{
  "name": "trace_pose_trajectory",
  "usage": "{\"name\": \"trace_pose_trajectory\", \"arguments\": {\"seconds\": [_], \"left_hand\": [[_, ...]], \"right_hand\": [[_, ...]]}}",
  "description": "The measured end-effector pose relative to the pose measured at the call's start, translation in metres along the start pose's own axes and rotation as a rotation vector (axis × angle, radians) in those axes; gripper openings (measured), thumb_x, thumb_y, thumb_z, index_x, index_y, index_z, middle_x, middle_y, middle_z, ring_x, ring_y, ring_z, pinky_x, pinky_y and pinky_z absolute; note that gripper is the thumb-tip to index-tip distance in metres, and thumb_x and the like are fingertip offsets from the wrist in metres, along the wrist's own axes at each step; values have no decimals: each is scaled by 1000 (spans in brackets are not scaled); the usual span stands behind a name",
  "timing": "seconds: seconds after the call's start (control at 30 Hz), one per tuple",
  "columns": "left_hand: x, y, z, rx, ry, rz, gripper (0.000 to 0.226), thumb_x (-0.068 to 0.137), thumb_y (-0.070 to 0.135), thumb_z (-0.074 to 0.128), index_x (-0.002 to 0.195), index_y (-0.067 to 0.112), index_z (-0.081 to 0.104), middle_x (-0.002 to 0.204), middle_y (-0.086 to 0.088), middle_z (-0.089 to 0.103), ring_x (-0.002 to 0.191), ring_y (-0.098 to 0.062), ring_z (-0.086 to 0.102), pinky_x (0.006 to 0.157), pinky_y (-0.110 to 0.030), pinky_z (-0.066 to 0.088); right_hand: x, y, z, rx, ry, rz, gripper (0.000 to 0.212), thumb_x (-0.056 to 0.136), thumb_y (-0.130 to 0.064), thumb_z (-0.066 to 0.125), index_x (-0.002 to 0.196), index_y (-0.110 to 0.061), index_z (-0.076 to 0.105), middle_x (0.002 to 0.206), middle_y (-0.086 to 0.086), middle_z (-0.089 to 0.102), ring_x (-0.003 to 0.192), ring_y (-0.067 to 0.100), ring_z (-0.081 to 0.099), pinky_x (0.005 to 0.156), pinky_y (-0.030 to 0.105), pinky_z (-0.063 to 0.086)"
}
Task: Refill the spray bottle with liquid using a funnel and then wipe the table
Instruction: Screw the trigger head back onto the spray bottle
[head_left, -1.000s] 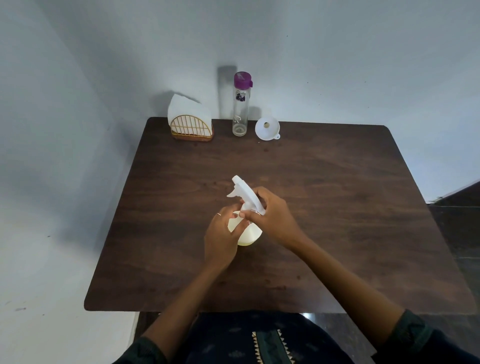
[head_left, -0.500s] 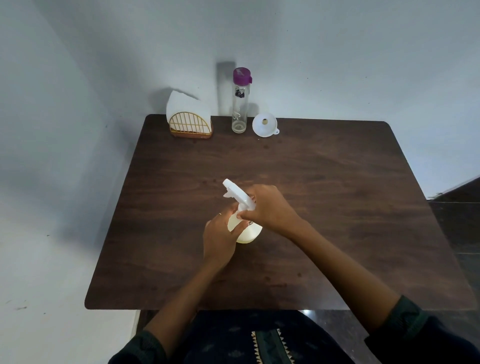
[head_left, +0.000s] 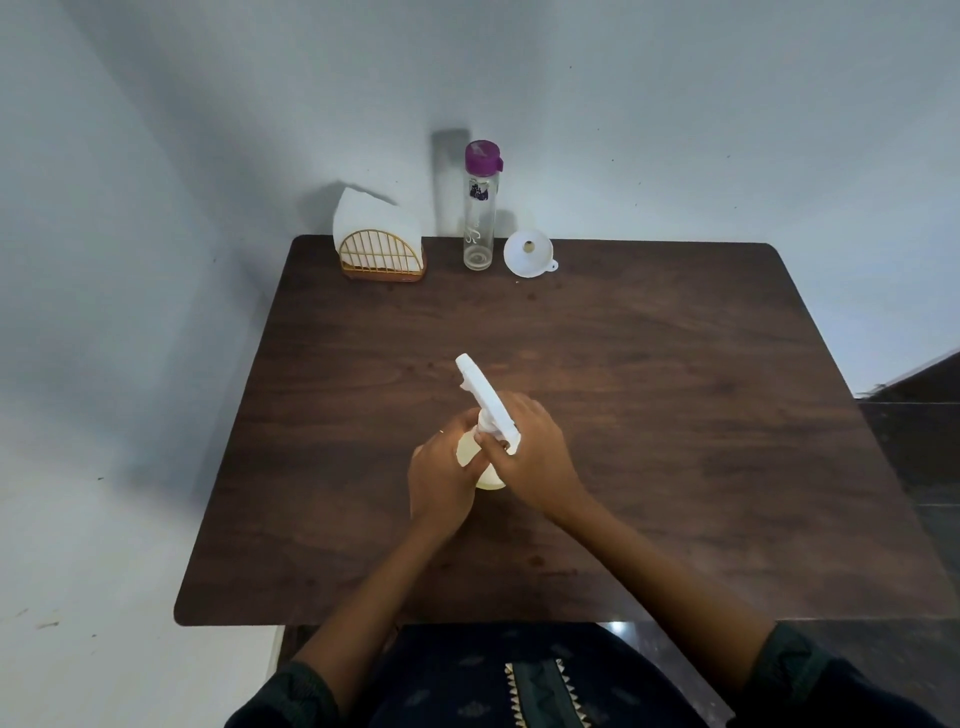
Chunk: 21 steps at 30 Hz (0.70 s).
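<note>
A pale yellow spray bottle (head_left: 469, 448) with a white trigger head (head_left: 485, 395) stands near the middle of the dark wooden table (head_left: 649, 415). My left hand (head_left: 441, 467) grips the bottle's body from the left. My right hand (head_left: 535, 452) grips the neck just under the trigger head, whose nozzle points to the far left. At the back edge a white funnel (head_left: 528, 253) lies on the table, next to a clear glass bottle (head_left: 479, 218) with a purple cap. White napkins (head_left: 371, 221) stand in a gold wire holder (head_left: 381, 257) at the back left.
The table stands in a corner, with pale walls behind it and to the left. A dark floor or step shows past the right edge. My lap is at the near edge.
The trigger head has turned a little between my hands, its nozzle swinging slightly. My right hand has shifted its hold on the neck. The bottle stays in place.
</note>
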<state>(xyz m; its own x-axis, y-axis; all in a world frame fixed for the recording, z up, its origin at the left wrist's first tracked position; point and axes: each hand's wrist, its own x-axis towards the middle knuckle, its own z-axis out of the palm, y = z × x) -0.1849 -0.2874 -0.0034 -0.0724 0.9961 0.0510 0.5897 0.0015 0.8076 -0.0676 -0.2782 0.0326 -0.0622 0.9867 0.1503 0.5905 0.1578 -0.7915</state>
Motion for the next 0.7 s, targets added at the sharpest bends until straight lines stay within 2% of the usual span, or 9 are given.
{"name": "trace_pose_trajectory", "arguments": {"seconds": [0.1,0.2,0.33,0.4,0.47,0.57,0.63,0.7], "left_hand": [[0,2,1,6,14,-3,51,81,56,50,117,22,62,99,5,72,79,-5,57,75,-28,47],[0,3,3,3,5,6,46,83,53,51,117,24,62,100,7,72,80,-5,57,78,-33,50],[0,1,3,-10,8,8,31,86,37,60,115,26,62,103,11,70,84,-6,60,81,-37,52],[0,0,2,-22,5,-3,30,87,33,62,115,23,62,106,8,71,89,-12,64,81,-35,52],[0,-1,0,-30,-5,1,35,85,41,57,115,25,62,105,8,71,90,-12,65,81,-33,52],[0,-2,-1,-40,-11,7,45,82,53,51,116,25,62,102,8,71,86,-8,64,73,-19,47],[1,-2,-1,-32,-13,-3,49,80,58,52,115,26,62,102,9,71,84,-5,61,72,-21,45],[2,-2,0,-24,-19,-13,46,80,57,55,115,27,62,103,10,71,86,-7,62,74,-27,48]], "right_hand": [[-3,7,-9,164,-43,70,18,81,-21,69,98,-19,63,97,-13,63,87,4,59,79,14,43],[2,7,-12,225,-30,168,30,73,-18,80,82,-30,54,87,-15,64,81,0,60,70,9,44],[3,0,1,215,73,245,49,65,-22,86,74,-31,39,80,-7,56,79,14,59,65,20,48],[5,-1,5,229,82,238,46,64,-23,85,77,-28,41,82,-2,57,81,19,59,67,29,50],[6,0,5,252,59,173,38,64,-26,81,84,-28,48,88,-4,58,85,20,57,72,32,50],[3,5,-2,272,-45,92,28,71,-30,72,93,-38,57,95,-17,59,93,16,55,79,28,46],[0,11,-11,315,-105,106,26,76,-26,70,95,-41,60,97,-24,60,98,12,57,83,25,48],[0,13,-17,364,-99,141,28,76,-18,77,95,-34,64,96,-20,63,96,11,61,83,23,50]]}}
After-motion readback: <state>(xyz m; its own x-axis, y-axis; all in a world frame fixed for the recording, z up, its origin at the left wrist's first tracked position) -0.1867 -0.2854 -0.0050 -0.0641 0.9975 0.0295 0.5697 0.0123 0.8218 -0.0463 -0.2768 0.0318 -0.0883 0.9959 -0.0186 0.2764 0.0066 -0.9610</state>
